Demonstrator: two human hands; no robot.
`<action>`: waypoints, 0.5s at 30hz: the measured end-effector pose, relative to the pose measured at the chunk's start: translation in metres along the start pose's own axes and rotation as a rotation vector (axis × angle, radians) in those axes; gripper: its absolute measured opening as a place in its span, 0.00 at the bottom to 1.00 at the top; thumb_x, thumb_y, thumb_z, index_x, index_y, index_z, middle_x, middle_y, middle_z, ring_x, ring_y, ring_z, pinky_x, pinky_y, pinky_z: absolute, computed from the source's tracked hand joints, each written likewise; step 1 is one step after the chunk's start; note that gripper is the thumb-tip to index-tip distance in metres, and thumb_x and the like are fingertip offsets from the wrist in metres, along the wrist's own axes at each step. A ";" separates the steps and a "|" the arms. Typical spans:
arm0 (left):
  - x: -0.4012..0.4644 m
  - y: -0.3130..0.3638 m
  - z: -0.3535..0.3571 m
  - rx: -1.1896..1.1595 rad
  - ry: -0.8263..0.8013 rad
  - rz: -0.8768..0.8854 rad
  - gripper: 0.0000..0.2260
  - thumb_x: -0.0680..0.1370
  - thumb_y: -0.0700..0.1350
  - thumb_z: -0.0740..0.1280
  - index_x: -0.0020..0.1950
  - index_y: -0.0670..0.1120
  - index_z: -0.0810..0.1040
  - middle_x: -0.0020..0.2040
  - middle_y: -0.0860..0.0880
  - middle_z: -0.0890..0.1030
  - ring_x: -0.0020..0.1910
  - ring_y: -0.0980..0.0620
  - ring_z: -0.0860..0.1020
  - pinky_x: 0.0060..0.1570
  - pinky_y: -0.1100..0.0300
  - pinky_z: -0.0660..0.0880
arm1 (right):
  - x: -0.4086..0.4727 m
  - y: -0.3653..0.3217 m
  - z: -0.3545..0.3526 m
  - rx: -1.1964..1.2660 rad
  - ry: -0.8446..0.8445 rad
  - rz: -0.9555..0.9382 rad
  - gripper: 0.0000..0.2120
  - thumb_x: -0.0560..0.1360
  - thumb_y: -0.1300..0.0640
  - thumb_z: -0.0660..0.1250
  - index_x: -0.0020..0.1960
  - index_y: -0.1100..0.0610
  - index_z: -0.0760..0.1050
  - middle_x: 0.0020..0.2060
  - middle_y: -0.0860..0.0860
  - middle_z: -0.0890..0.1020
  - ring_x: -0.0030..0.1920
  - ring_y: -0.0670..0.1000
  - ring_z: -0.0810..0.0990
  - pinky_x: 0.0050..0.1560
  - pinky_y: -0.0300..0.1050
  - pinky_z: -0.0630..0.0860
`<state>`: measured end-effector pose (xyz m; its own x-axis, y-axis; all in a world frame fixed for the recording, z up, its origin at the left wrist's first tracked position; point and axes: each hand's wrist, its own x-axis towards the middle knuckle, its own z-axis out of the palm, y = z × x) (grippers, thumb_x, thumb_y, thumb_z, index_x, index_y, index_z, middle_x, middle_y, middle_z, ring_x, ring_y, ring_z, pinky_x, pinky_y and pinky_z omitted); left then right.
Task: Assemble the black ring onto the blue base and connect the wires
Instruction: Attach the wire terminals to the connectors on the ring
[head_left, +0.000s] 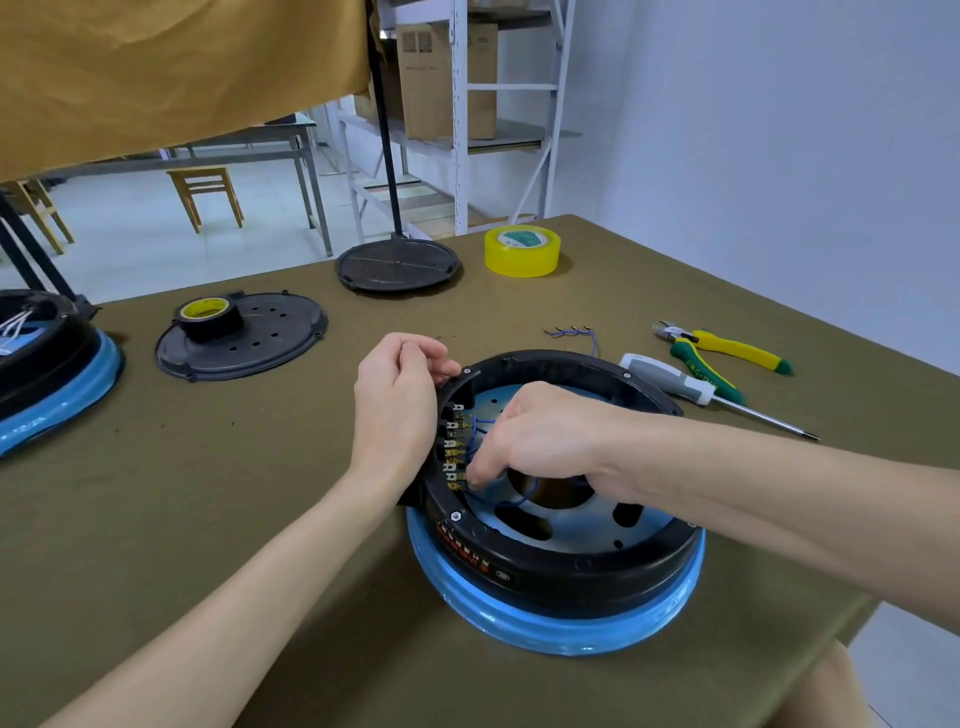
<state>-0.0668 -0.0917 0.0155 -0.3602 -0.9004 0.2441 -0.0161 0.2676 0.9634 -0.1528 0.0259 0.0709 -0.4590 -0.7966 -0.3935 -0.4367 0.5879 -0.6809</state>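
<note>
The black ring (566, 574) sits on the blue base (550, 631) near the table's front edge. Blue wires (511, 501) loop across the pale blue inner plate to a row of brass terminals (453, 447) on the ring's left inner wall. My left hand (397, 410) grips the ring's outer left wall, fingers curled over the rim. My right hand (540, 436) reaches inside the ring and pinches a blue wire at the lower terminals; its fingertips hide the connector. Spare blue wires (571, 335) lie on the table behind the ring.
A screwdriver (691, 387) and green-yellow pliers (727, 351) lie to the right. Yellow tape roll (522, 251) and a black disc stand (397, 265) sit at the back. A black cover plate (280, 338) carrying black tape (208, 317) lies left, beside another blue-black unit (57, 395).
</note>
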 end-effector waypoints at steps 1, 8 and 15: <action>0.000 0.000 0.000 0.010 -0.005 0.001 0.16 0.85 0.39 0.54 0.46 0.46 0.79 0.40 0.49 0.85 0.39 0.59 0.81 0.42 0.66 0.76 | 0.000 0.001 -0.001 -0.001 -0.006 -0.006 0.11 0.69 0.53 0.80 0.46 0.60 0.86 0.49 0.55 0.87 0.55 0.57 0.83 0.55 0.49 0.77; -0.005 0.016 -0.006 0.171 -0.090 0.166 0.15 0.85 0.40 0.56 0.47 0.50 0.81 0.42 0.53 0.85 0.43 0.58 0.81 0.47 0.65 0.76 | -0.018 0.018 -0.026 -0.025 -0.089 -0.243 0.06 0.75 0.53 0.76 0.41 0.53 0.88 0.43 0.51 0.88 0.40 0.42 0.81 0.47 0.35 0.75; -0.014 0.046 -0.006 0.149 -0.529 0.298 0.11 0.84 0.39 0.64 0.54 0.52 0.84 0.46 0.55 0.87 0.45 0.57 0.83 0.48 0.66 0.78 | -0.024 0.035 -0.053 0.382 0.246 -0.469 0.06 0.78 0.53 0.73 0.48 0.52 0.88 0.38 0.46 0.86 0.40 0.45 0.81 0.47 0.37 0.79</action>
<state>-0.0565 -0.0691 0.0572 -0.7815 -0.4985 0.3752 0.0396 0.5605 0.8272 -0.1983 0.0730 0.0894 -0.4700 -0.8744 0.1203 -0.3487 0.0588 -0.9354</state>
